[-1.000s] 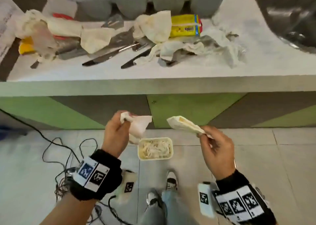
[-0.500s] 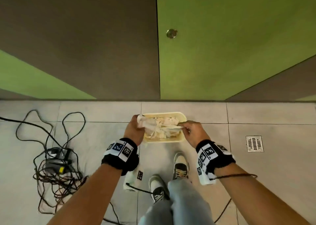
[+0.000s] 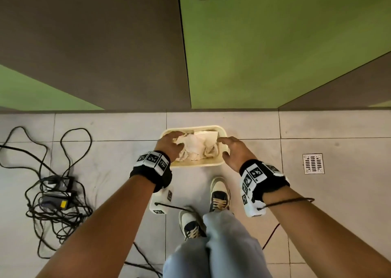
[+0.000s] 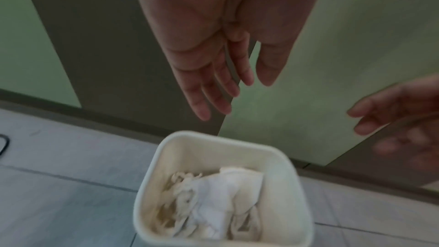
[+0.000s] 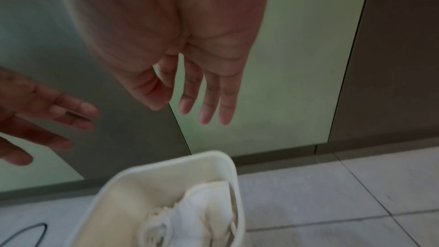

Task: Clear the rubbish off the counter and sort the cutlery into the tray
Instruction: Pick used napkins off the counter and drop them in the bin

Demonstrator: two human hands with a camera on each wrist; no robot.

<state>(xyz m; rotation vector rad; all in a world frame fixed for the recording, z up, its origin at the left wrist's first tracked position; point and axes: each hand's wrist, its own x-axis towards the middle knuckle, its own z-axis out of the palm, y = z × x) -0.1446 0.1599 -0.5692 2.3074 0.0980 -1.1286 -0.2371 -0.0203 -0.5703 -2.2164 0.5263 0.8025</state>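
A cream waste bin (image 3: 218,163) (image 4: 294,191) (image 5: 123,191) stands on the tiled floor at the foot of the cupboard doors. Crumpled white paper napkins (image 3: 196,145) (image 4: 221,192) (image 5: 197,217) lie inside it. My left hand (image 3: 169,143) (image 4: 228,74) hovers over the bin's left side with straight fingers, holding nothing. My right hand (image 3: 233,150) (image 5: 190,89) hovers over the bin's right rim, fingers spread and empty. The counter, the cutlery and the tray are out of view.
Green and brown cupboard doors (image 3: 254,55) rise just behind the bin. A tangle of black cables with a power adapter (image 3: 57,195) lies on the floor at left. A floor drain (image 3: 313,163) sits at right. My shoes (image 3: 219,195) stand just behind the bin.
One second ago each hand held a napkin below the counter edge. Both hands dropped to the bin, let the napkins go into it, and now hover empty.
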